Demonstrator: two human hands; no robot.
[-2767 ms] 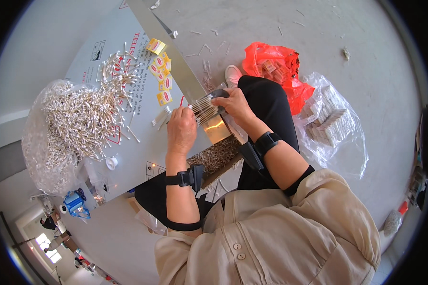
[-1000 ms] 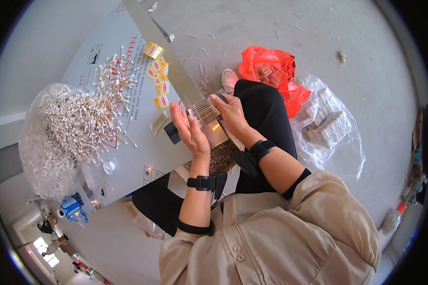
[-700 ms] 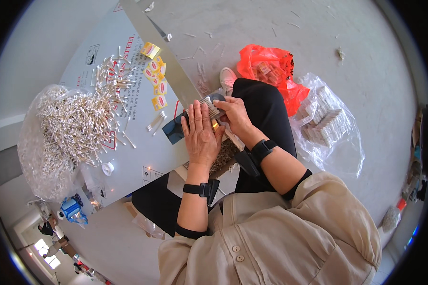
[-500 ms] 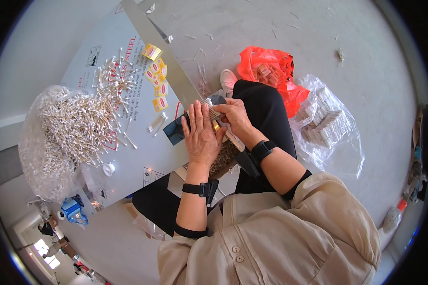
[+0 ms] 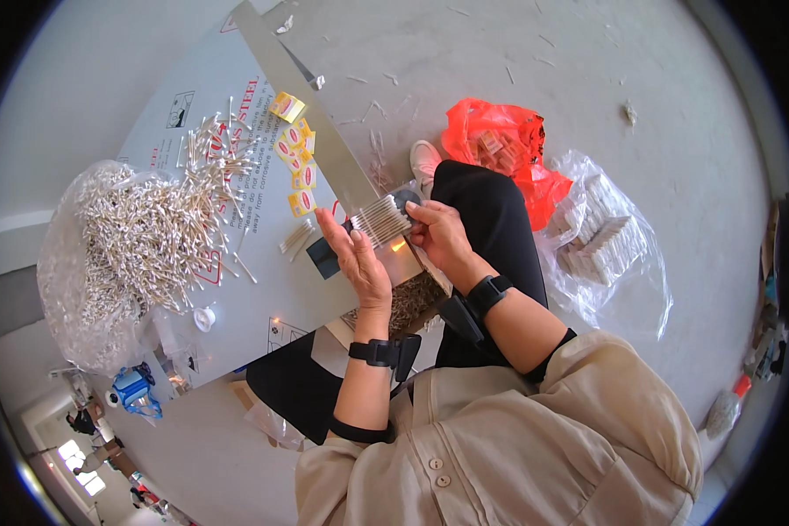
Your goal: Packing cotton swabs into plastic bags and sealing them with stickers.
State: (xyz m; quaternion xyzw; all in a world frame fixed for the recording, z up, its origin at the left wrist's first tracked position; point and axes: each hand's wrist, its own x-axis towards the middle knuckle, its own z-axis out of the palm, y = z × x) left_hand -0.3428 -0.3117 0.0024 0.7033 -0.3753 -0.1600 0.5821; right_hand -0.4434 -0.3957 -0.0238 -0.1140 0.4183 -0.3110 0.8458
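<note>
A neat row of cotton swabs (image 5: 380, 221) lies side by side near the edge of the metal-topped table (image 5: 263, 289). Along its left end my left hand (image 5: 364, 272) is held edge-on, open, with the fingers stretched out. At the row's right end my right hand (image 5: 445, 237) is closed, its thumb and fingers pinching a dark, rounded flat piece (image 5: 405, 198); how far this reaches under the swabs is hidden. A dark glossy sheet (image 5: 323, 259) lies left of my left hand. Several loose swabs (image 5: 296, 237) rest beside it.
A big heap of swabs (image 5: 131, 237) spills from a clear bag on the left. Small yellow boxes (image 5: 303, 176) lie near the far edge. Below the table edge is a box of swabs (image 5: 416, 302). Red (image 5: 535, 175) and clear bags (image 5: 600, 232) stand on the floor.
My left hand has lifted off the swabs and turned edge-on, uncovering the row. My right hand stays at the row's right end, shifted slightly. The view has tilted a little.
</note>
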